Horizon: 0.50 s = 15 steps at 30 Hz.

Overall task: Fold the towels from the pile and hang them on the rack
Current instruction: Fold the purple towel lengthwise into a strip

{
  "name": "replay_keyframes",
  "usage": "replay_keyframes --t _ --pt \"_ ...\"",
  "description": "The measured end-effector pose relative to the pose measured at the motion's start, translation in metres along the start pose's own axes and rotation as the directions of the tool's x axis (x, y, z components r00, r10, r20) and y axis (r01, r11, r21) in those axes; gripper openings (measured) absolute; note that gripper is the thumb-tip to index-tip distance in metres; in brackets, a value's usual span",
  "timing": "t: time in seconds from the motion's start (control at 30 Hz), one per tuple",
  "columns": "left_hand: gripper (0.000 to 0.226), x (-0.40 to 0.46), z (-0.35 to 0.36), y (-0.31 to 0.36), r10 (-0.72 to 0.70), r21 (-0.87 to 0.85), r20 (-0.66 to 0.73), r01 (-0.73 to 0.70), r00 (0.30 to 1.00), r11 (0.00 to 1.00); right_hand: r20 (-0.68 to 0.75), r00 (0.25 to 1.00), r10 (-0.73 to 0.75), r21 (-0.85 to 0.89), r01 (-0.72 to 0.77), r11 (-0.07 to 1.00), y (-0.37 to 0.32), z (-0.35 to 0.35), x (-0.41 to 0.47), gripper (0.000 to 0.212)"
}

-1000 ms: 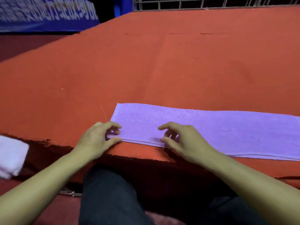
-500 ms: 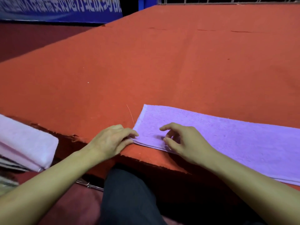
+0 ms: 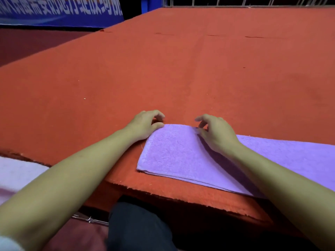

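A purple towel (image 3: 181, 156), soft terry folded into a long flat strip, lies along the near edge of the red felt-covered table (image 3: 181, 78), running off to the right. At the towel's far left corner the left hand (image 3: 145, 124) pinches the cloth between thumb and curled fingers, while the right hand (image 3: 215, 131) rests on the far edge just beside it, fingers curled and seemingly pinching that edge. Left of the towel, below the table edge, sits a pale folded towel (image 3: 18, 174); beyond the table hangs a blue banner (image 3: 59, 11).

I see the purple towel (image 3: 181, 154) lying flat and folded lengthwise near the table's front edge. Its far left corner sits at my left thumb; its far edge is under my right fingers.
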<state>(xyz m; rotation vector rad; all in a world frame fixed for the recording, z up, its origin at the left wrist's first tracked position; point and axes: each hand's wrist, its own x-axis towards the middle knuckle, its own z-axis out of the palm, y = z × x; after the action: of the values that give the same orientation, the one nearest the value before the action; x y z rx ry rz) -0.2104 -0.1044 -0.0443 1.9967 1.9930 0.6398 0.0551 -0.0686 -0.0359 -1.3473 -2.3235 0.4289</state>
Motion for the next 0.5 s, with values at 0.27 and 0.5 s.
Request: replay_keyframes --t 0.27,0.5 --pt "0.03 0.013 -0.01 -0.002 0.107 0.052 0.153 -0.116 0.982 0.992 0.089 0.993 0.074 -0.171 -0.058 0.984 0.025 -0.009 0.011 0.036" --pt "0.028 0.008 -0.013 -0.002 0.177 0.14 0.192 -0.205 0.965 0.969 0.133 0.989 0.063 -0.158 -0.042 0.987 0.025 -0.019 0.007 0.035"
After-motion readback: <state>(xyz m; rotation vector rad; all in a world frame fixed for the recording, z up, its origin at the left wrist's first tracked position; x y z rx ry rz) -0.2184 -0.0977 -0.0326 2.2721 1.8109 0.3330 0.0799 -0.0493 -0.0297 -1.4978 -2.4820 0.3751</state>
